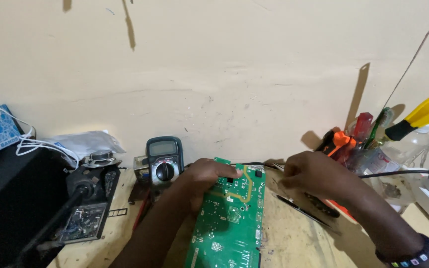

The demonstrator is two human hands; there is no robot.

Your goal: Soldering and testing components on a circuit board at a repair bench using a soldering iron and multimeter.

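Circuit board [232,218] — green, flat on the wooden bench [294,243] — lay nearest. The left hand [207,176] pressed its far edge with fingers together; the right hand [311,173] pinched a black cable [398,173] — beyond stood a multimeter [165,160].

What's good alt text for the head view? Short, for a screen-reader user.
Two bare hands work at a green circuit board on a worn wooden bench: the left hand rests on its top edge, the right hand is closed just beside its upper right corner. A multimeter stands behind, and a clear container of screwdrivers sits to the right.
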